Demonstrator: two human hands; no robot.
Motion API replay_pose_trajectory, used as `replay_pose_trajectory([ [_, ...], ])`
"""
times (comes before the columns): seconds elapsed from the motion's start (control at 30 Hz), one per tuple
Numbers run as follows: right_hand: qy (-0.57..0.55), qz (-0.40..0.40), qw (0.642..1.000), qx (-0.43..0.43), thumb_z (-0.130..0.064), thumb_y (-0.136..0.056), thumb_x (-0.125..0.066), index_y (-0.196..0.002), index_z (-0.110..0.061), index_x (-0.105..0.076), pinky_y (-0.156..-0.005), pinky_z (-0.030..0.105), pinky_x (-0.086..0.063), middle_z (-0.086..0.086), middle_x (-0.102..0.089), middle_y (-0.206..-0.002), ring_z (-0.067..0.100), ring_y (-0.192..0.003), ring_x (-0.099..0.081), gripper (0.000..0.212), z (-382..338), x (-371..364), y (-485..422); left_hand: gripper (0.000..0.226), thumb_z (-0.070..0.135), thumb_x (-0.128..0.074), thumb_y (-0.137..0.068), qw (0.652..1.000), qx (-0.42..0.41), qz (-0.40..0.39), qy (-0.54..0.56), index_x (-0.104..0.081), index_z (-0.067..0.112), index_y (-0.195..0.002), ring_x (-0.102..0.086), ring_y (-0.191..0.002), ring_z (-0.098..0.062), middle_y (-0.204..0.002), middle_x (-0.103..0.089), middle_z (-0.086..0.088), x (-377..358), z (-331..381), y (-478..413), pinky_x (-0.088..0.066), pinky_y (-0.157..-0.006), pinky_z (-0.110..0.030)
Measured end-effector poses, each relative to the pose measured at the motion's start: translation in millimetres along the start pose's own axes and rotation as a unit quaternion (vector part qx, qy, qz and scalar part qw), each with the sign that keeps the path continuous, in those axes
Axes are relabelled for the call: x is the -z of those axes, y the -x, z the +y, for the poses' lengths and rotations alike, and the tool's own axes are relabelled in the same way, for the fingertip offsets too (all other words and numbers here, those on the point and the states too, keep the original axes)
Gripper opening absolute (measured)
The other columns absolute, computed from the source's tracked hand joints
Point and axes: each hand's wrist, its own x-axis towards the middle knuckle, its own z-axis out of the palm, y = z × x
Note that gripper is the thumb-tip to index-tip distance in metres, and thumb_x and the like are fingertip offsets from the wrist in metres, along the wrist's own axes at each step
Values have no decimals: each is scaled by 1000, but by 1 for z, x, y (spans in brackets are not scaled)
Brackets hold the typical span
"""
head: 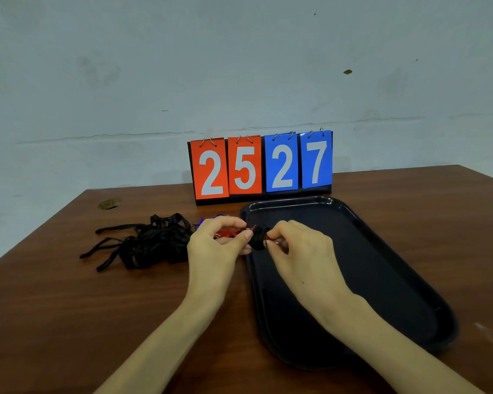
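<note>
Your left hand (214, 245) and right hand (299, 248) meet just below the middle of the frame, above the tray's near-left rim. The left thumb and fingers are curled round a red clip (229, 233). The right fingertips pinch a small ring (276, 242), and a bunched black strap (258, 237) sits between the two hands. You seem to be joining or parting strap and ring, though the exact link is hidden under the fingers. Hold the clip steady with the left hand and let the right do the fine work. Turn the ring so its split faces you, and pull the strap taut so the bunch opens out and you can see what threads where. Work low over the tray (382, 251), so a dropped ring lands inside it and does not roll across the table (69, 308). Left of your hands lies a tangled pile (148, 241) of more black straps, with something purple (201, 221) just behind your left knuckles; loose ends there could snag your wrist. The flip board (261, 166) reading 2527 stands at the back, well apart.
</note>
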Motion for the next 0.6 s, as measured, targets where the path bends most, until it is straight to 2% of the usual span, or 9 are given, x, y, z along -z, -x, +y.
replay_pose_trajectory([
  [0.1, 1, 6, 1000, 7, -9, -72, -77, -74, -15, -64, -53, 8, -35, -4, -60, -65, 5, -54, -51, 15, 0, 0, 0, 32, 0, -72, -77, 1000, 11, 14, 2, -51, 11, -99, -70, -68, -18, -84, -66, -6, 0, 0, -1, -55, -59, -19],
  [0.17, 3, 11, 1000, 15, -9, -72, -78, -74, -15, -64, -52, 14, -42, -4, -60, -64, 7, -53, -54, 16, 0, 0, 0, 18, 0, -71, -77, 999, 29, 10, 12, -59, 5, -90, -70, -67, -18, -80, -68, -8, -1, 0, -1, -55, -58, -19],
  [0.23, 6, 15, 1000, 19, -9, -71, -78, -74, -15, -63, -51, 16, -43, -4, -60, -64, 8, -53, -55, 16, -1, 0, 0, 7, 1, -70, -78, 1000, 30, -1, 10, -67, 6, -81, -70, -67, -18, -77, -70, -9, -1, -2, -1, -55, -60, -19],
  [0.43, 22, 19, 999, 36, -8, -69, -79, -72, -14, -63, -47, 22, -48, -3, -60, -62, 11, -51, -55, 18, 1, -1, 0, 19, 4, -69, -80, 997, 9, -33, -62, -71, 23, -76, -70, -68, -9, -71, -71, 7, -1, -4, -1, -57, -67, -22],
  [0.6, 44, 14, 997, 57, -6, -63, -83, -70, -11, -63, -41, 25, -49, 0, -59, -58, 12, -46, -55, 22, 1, -5, 0, 15, 9, -69, -81, 990, 47, -73, -107, -69, 23, -80, -69, -75, -11, -78, -70, 2, 1, -5, -7, -57, -74, -24],
])
